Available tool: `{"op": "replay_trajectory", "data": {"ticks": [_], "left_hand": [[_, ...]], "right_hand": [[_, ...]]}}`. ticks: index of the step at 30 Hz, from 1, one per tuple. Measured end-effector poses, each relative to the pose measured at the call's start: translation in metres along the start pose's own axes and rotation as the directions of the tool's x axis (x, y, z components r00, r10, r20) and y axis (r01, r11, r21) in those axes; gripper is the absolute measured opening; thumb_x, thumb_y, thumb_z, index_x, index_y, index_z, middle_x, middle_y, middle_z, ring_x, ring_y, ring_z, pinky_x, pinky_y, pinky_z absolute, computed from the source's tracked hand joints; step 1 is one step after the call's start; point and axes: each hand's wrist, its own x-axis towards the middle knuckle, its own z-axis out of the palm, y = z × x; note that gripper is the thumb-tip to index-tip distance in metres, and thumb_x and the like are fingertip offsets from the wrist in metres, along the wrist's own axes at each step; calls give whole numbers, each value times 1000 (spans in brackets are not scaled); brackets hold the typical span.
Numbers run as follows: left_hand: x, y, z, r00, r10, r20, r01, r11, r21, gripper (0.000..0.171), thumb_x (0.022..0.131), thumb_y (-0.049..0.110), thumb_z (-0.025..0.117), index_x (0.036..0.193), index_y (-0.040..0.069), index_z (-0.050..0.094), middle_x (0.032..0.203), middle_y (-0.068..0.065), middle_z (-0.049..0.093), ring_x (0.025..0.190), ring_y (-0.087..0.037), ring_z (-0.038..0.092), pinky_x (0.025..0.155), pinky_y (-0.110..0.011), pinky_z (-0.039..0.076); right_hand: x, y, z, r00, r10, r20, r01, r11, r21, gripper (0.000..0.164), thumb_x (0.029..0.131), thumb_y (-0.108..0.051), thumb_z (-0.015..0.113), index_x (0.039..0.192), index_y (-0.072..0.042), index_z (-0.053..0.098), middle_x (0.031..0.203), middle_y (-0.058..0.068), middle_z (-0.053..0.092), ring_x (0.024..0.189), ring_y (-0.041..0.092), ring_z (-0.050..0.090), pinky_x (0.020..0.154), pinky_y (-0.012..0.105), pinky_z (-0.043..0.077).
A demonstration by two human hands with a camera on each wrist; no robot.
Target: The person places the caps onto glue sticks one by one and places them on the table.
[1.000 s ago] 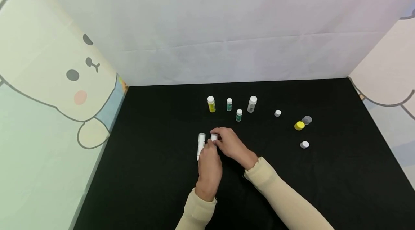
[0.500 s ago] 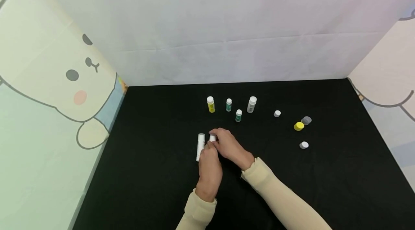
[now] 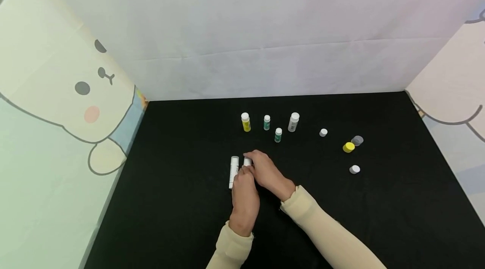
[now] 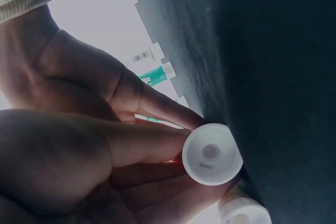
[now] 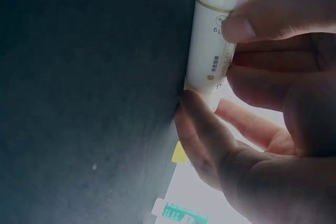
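Observation:
My left hand [image 3: 245,197] grips a white printed tube [image 4: 212,154] near its round, hollow base, thumb and fingers wrapped round it. At the far end, my right hand [image 3: 267,172] pinches the same tube, its fingertips [image 5: 194,95] curled round the narrow tip. A thin gold line and small dark print show on the tube's side in the right wrist view. It points away from me, close over the black cloth. Just left of the hands lies a second white tube [image 3: 234,172], partly covered by the left hand; its base end shows below the first tube in the left wrist view.
Behind the hands stand a yellow-labelled bottle [image 3: 246,123], two small green-labelled bottles [image 3: 267,123] [image 3: 278,135] and a taller white bottle [image 3: 293,122]. To the right lie two white caps [image 3: 323,133] [image 3: 354,169], a yellow cap [image 3: 348,147] and a translucent cap [image 3: 357,140].
Both hands keep their hold on the tube throughout. The right hand and wrist have shifted slightly left, and the head view has drifted a little; the bottles and caps stay put.

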Motion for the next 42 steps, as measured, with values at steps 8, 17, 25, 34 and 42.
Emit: {"op": "replay_trajectory", "data": {"ticks": [8,17,25,34,42], "left_hand": [[0,-1,2,1000,2,-1,-2,999,55,24,87,-14,74,109,-5,69,93,-14,70,80,-28,69,73,-34,60],[1,0,-2,1000,8,-9,-8,999,47,29,90,-9,75,118,-9,69,99,-14,73,82,-28,70,75,-34,61],[5,3,-12,999,-20,44,20,1000,-4,44,93,-1,79,132,-13,64,122,-21,73,98,-32,72,86,-37,61],[8,7,-15,997,-20,78,37,972,-231,47,97,6,77,137,-13,61,134,-25,67,121,-35,69,99,-45,58],[9,11,-9,999,44,-25,-50,937,-345,47,98,11,78,135,-13,62,132,-25,69,121,-36,69,100,-47,57]], "right_hand": [[-3,1,1,1000,6,-5,-5,1000,25,41,101,5,63,142,4,62,138,22,65,129,34,62,108,51,51],[-11,4,-5,999,-8,-37,10,999,50,43,102,3,64,145,4,60,144,21,61,130,34,62,107,51,52],[-25,8,-15,996,-22,-89,24,1000,18,43,100,3,68,142,3,62,141,20,64,123,32,66,100,48,57],[-41,16,-29,992,-7,-130,7,1000,-2,41,101,0,69,141,1,63,140,19,65,126,33,65,105,52,53],[-52,28,-42,986,25,-162,-22,1000,20,39,101,2,67,140,1,64,141,21,63,124,36,66,102,52,55]]}}
